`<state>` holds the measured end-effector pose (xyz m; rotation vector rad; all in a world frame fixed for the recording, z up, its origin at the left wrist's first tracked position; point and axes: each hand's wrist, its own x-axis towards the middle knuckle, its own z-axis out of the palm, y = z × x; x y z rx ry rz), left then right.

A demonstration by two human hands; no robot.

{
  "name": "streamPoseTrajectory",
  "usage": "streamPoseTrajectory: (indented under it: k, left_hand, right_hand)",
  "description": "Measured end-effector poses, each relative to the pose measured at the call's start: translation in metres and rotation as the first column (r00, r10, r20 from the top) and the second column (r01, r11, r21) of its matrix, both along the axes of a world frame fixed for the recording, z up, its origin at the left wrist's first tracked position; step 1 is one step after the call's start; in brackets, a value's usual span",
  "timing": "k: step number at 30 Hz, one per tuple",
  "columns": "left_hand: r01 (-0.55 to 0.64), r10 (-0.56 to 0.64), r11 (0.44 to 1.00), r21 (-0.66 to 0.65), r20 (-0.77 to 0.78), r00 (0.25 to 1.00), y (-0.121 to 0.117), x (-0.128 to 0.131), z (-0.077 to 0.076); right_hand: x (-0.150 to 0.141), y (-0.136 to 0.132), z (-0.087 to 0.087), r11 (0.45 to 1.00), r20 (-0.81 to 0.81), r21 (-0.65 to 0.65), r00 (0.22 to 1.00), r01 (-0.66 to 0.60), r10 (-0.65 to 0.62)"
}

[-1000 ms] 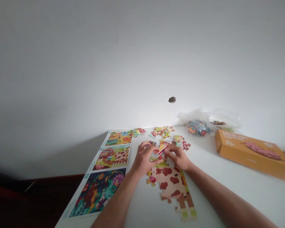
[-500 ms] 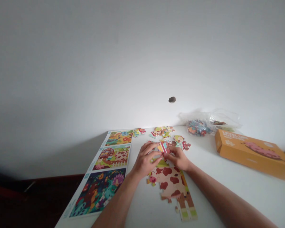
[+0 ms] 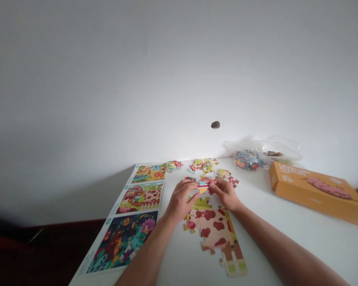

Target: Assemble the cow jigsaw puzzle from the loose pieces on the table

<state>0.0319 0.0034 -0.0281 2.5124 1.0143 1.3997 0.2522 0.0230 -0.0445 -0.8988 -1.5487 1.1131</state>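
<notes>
My left hand [image 3: 180, 198] and my right hand [image 3: 225, 193] meet over the white table [image 3: 286, 238], both pinching a small red, white and blue puzzle piece [image 3: 203, 183] between their fingertips. Just below the hands lies a partly joined puzzle of a brown-spotted cow [image 3: 216, 234] with grass at its top edge. Loose puzzle pieces [image 3: 204, 165] lie scattered beyond the hands, near the wall.
A sheet of three picture guides [image 3: 135, 210] lies along the table's left edge. An orange puzzle box [image 3: 314, 190] rests at the right, with clear bags of pieces [image 3: 256, 157] behind it. A plain white wall with a small dark hole [image 3: 215, 125] stands behind the table.
Both hands have slid a little away from me, off the cow puzzle's top edge, and have turned the small piece between their fingertips.
</notes>
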Motion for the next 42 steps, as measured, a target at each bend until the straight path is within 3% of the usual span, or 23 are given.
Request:
streamPoseTrajectory:
  k: [13, 20, 24, 27, 29, 34, 42]
  left_hand:
    - [-0.021, 0.021, 1.0, -0.001, 0.013, 1.0, 0.004, -0.003, -0.008]
    - [-0.031, 0.031, 0.999, -0.011, 0.003, 1.0, 0.002, -0.002, -0.006]
    - [-0.174, 0.167, 0.982, -0.072, -0.095, 0.981, 0.002, -0.003, -0.005]
    - [-0.363, 0.321, 0.923, -0.129, -0.264, 0.909, 0.002, -0.005, -0.009]
    - [-0.452, 0.372, 0.877, -0.165, -0.364, 0.854, 0.003, -0.006, -0.013]
    - [-0.511, 0.39, 0.835, -0.206, -0.434, 0.812, 0.004, -0.008, -0.021]
    - [-0.485, 0.41, 0.864, -0.137, -0.37, 0.834, 0.004, -0.008, -0.022]
  right_hand:
    - [0.0, -0.002, 0.001, 1.0, 0.033, 0.008, 0.999, -0.008, 0.008]
    - [-0.002, -0.005, 0.005, 0.996, 0.098, 0.091, 0.995, 0.025, -0.034]
    - [-0.001, -0.001, 0.005, 0.969, 0.202, 0.148, 0.953, 0.198, -0.225]
    - [0.003, 0.005, 0.003, 0.907, 0.354, 0.225, 0.837, 0.357, -0.417]
    - [0.006, 0.008, 0.002, 0.89, 0.422, 0.23, 0.784, 0.394, -0.456]
    - [0.008, 0.012, 0.0, 0.912, 0.479, 0.181, 0.777, 0.369, -0.409]
    - [0.007, 0.015, -0.004, 0.937, 0.491, 0.191, 0.799, 0.291, -0.348]
